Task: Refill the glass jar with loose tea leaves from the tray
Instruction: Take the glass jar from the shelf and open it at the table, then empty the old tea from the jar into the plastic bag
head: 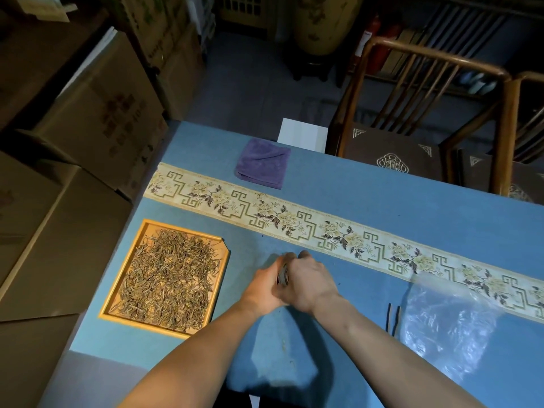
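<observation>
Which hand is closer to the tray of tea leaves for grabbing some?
Probably the left hand: the tray lies on its side, while the right hand covers the jar.

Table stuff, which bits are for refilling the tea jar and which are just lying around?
For the job: tray of tea leaves; jar, mostly hidden between left hand and right hand.
Lying about: purple cloth, plastic bag, dark sticks.

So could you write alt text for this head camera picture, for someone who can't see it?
Both hands, left hand and right hand, are clasped around a small jar on a blue tablecloth. A wooden tray of loose tea leaves lies to their left, a folded purple cloth beyond.
</observation>
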